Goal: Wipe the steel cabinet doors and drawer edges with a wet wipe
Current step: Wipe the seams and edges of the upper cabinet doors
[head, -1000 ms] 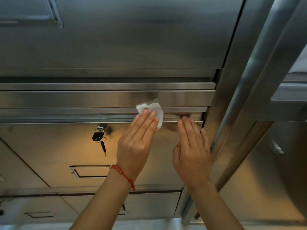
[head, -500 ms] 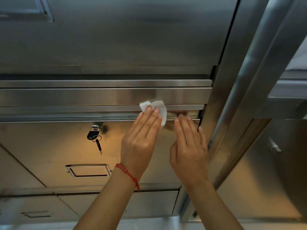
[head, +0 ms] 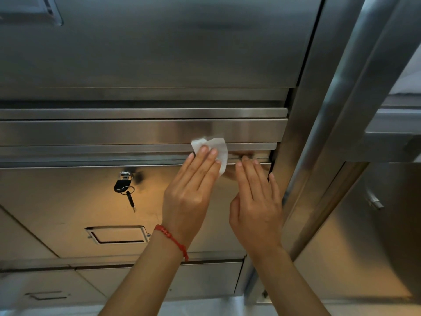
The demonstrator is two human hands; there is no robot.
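A white wet wipe point(head: 219, 145) lies pressed against the narrow steel drawer edge point(head: 114, 151) under the fingertips of my left hand point(head: 190, 192), which wears a red bead bracelet. My right hand point(head: 256, 201) rests flat on the steel drawer front point(head: 68, 201) just right of the wipe, fingers straight and close together, with nothing in it. Its fingertips touch the same edge near the drawer's right end. Above the edge is a large brushed steel cabinet door point(head: 159, 53).
A black key with a second key on a ring point(head: 123, 185) hangs from the drawer's lock. Below it is a recessed handle point(head: 117, 234). A steel post point(head: 319, 133) runs up at the right, beside another steel door with a handle point(head: 373, 200). Lower drawers point(head: 205, 279) sit underneath.
My left hand has slid the wipe a little to the right along the drawer edge, closer to my right hand. The right hand has stayed on the drawer front.
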